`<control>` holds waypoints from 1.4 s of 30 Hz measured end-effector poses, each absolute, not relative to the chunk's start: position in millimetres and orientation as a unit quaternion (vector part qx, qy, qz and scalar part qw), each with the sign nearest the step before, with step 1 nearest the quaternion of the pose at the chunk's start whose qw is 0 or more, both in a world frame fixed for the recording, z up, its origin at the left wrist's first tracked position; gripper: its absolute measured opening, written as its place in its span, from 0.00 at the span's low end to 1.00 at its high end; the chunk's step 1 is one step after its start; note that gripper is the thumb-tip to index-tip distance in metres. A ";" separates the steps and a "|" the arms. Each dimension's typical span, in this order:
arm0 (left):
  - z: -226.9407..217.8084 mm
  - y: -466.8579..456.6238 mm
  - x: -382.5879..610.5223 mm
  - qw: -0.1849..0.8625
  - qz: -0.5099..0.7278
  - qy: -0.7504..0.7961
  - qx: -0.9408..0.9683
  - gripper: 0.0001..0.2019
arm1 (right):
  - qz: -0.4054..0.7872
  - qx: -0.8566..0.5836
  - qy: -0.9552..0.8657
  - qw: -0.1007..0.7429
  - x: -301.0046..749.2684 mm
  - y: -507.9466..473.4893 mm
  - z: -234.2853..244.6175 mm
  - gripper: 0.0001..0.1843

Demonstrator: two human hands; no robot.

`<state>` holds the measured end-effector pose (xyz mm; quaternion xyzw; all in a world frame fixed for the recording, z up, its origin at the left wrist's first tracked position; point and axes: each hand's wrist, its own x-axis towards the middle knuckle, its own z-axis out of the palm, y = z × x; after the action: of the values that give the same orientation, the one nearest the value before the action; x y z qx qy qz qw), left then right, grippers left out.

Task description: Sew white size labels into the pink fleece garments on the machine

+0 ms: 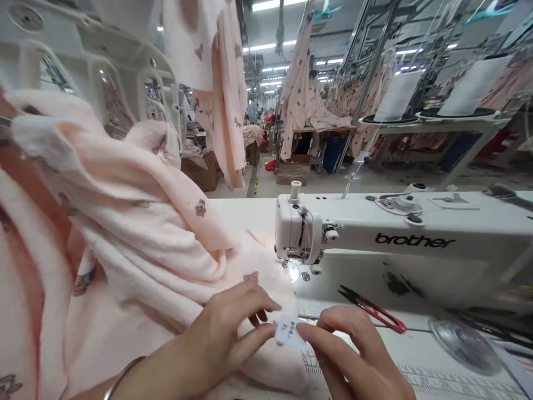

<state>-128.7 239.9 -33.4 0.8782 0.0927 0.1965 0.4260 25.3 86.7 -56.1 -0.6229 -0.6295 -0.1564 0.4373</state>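
A small white size label [287, 332] printed with "XL" lies over the edge of the pink fleece fabric [166, 244], in front of the sewing machine's needle area. My right hand [353, 350] pinches the label's right side between thumb and fingers. On the other side, my left hand [225, 328] has its thumb at the label's left edge, with the fingers curled and the index fingertip close to the fabric. The fabric, patterned with small bears, heaps up to the left and runs under my left forearm. The white Brother sewing machine [297, 230] stands just beyond my hands.
Red-handled scissors [381, 312] lie on the machine bed, right of the needle. A clear round dish [464, 344] sits farther right. White thread cones [400, 95] stand behind the machine. Pink garments [229, 94] hang overhead. Ruler markings [428, 380] run along the table's front.
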 end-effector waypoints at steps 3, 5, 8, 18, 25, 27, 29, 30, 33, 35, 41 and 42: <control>-35.4 248.4 -129.7 0.715 0.010 0.209 0.667 0.19 | -0.152 -0.605 -0.637 0.452 21.1 90.5 -58.6 0.21; -36.8 249.0 -125.4 0.811 -0.046 0.237 0.534 0.18 | -0.132 -0.596 -0.640 0.468 17.5 94.9 -62.4 0.21; -39.9 242.7 -116.4 0.801 0.051 0.261 0.536 0.16 | -0.051 -0.633 -0.558 0.534 11.0 104.1 -66.1 0.15; -37.4 233.6 -115.4 0.674 0.158 0.265 0.672 0.12 | 0.307 -0.637 -0.363 0.607 0.6 115.2 -61.6 0.16; -31.0 243.2 -115.4 0.663 0.101 0.263 0.693 0.10 | 0.286 -0.658 -0.376 0.587 3.4 114.0 -62.5 0.15; -18.4 250.7 -115.2 0.590 0.125 0.270 0.750 0.09 | 0.233 -0.684 -0.407 0.559 8.3 107.0 -73.0 0.12; -3.3 259.5 -112.5 0.451 0.173 0.278 0.830 0.08 | 0.122 -0.721 -0.455 0.508 12.9 97.0 -90.7 0.10; 2.5 263.3 -109.3 0.381 0.185 0.275 0.863 0.07 | 0.055 -0.733 -0.488 0.471 14.5 91.9 -101.7 0.11; 1.3 268.4 -90.6 0.253 0.120 0.229 0.932 0.04 | -0.094 -0.709 -0.608 0.345 16.1 81.5 -136.0 0.17; -16.4 268.7 -73.5 0.217 0.049 0.194 0.955 0.05 | -0.138 -0.683 -0.661 0.278 15.9 80.4 -153.0 0.19; -84.3 283.8 -45.1 0.226 0.025 0.150 0.962 0.05 | -0.149 -0.675 -0.678 0.253 22.3 90.2 -163.7 0.16; -90.9 287.3 -44.7 0.227 0.031 0.150 0.962 0.05 | -0.138 -0.679 -0.674 0.258 23.6 91.4 -163.3 0.15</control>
<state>-44.7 287.3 -90.9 0.9618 0.1497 0.0311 0.2272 23.6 91.4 -163.3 -0.6787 -0.6737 -0.1377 0.2577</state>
